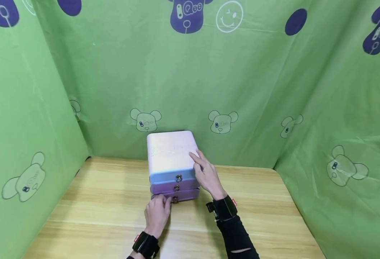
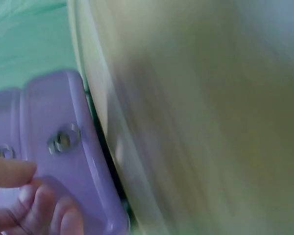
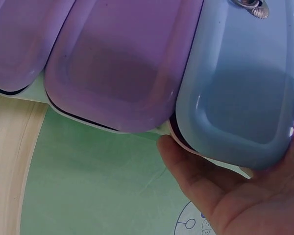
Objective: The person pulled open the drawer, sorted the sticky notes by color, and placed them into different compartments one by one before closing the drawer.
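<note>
A small three-drawer cabinet (image 1: pixel 171 151) with a pale pink top stands on the wooden table. Its top drawer (image 3: pixel 240 88) is blue, the two below purple, each front with a small metal ring pull. My right hand (image 1: pixel 207 176) grips the cabinet's upper right edge, two fingers lying on the top and the rest against the side. My left hand (image 1: pixel 157 212) is at the front of the bottom drawer (image 2: pixel 63 112), beside its ring pull (image 2: pixel 64 139). Its fingers are loosely bent, and nothing shows between them in the left wrist view. All three drawers appear pushed in.
Green printed cloth (image 1: pixel 183 79) hangs behind the cabinet and along both sides. The wooden tabletop (image 1: pixel 248 201) stretches left, right and in front of the cabinet, which sits close to the back cloth.
</note>
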Available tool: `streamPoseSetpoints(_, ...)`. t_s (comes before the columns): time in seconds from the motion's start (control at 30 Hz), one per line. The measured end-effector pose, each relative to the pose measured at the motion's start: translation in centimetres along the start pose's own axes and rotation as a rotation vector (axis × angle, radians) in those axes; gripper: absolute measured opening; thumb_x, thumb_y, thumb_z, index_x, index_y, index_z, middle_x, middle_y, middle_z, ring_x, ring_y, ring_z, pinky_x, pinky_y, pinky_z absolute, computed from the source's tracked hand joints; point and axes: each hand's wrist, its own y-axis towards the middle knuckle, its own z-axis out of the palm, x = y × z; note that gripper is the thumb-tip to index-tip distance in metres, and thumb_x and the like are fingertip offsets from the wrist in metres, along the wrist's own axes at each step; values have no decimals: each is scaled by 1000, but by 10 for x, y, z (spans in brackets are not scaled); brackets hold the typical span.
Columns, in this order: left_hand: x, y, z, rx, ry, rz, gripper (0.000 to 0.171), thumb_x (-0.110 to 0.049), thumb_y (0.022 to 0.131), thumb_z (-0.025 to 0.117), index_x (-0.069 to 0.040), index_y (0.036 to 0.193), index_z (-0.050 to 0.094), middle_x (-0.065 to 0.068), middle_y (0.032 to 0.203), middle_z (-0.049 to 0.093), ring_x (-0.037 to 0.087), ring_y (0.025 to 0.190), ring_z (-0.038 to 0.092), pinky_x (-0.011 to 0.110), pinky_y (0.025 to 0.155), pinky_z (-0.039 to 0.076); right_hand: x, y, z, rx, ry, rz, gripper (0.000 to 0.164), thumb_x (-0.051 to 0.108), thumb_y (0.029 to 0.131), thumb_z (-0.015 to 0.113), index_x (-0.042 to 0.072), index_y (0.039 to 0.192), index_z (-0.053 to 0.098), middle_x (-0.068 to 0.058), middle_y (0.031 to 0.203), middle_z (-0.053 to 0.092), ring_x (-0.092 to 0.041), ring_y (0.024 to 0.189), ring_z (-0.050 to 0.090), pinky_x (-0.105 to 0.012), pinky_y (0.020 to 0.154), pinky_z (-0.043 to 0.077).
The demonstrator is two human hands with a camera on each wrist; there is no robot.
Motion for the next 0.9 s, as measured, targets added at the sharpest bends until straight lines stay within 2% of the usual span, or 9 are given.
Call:
streamPoseSetpoints(0.13,4,3,-13,14,114,-142,46,-46,84,80,-8,68,60,9,69,63,20,58,54,28,42,42,0,0,0,8,4,9,46,26,104,39,33,148,51,3,168,29,-32,152,36,-48,96,53)
streamPoseSetpoints(0.2,6,6,-17,39,167,-188,57,-56,80,79,-1,78,63,15,76,65,27,66,59,35,45,49,0,-1,0,11,5,9,46,26,105,39,33,148,51,3,168,29,-32,150,39,-44,86,54)
streamPoseSetpoints(0.3,14,12,-21,93,200,-233,78,-64,76,78,8,97,60,26,92,66,38,78,63,51,59,57,1,0,0,16,5,9,46,26,105,39,33,149,51,3,168,28,-32,151,39,-44,88,54)
streamPoseSetpoints(0.43,32,25,-22,183,114,-175,98,-61,75,80,12,132,47,34,119,63,49,99,65,65,77,56,1,-1,-1,14,5,9,46,26,104,40,33,148,51,2,168,29,-32,153,34,-52,106,48)
streamPoseSetpoints(0.5,39,31,-23,241,26,-127,103,-55,78,81,8,146,38,34,129,61,51,109,63,66,84,55,1,-1,-2,15,1,3,47,25,103,41,33,148,52,1,168,30,-33,152,35,-53,106,48)
streamPoseSetpoints(0.57,46,36,-23,301,-60,-83,105,-48,80,82,-1,156,28,31,135,59,51,117,61,66,90,54,1,0,-2,21,-1,1,47,25,103,41,33,148,51,1,168,29,-34,150,39,-54,97,52)
streamPoseSetpoints(0.7,54,44,-25,373,-150,-27,102,-42,80,84,-15,159,25,24,137,62,46,123,61,66,97,52,1,1,-3,44,-14,1,47,26,104,40,34,149,50,2,169,27,-33,149,40,-51,93,53)
streamPoseSetpoints(0.8,57,48,-26,378,-160,16,96,-40,80,85,-13,156,34,22,136,63,45,123,62,66,98,52,1,2,-4,50,-25,1,46,27,104,41,34,149,50,3,168,28,-32,150,40,-48,95,52)
streamPoseSetpoints(0.9,58,49,-26,343,-144,50,93,-39,78,86,-13,153,38,21,138,62,44,123,62,65,95,54,0,2,-5,57,-30,1,46,27,105,41,35,149,49,4,168,28,-31,146,45,-42,81,53)
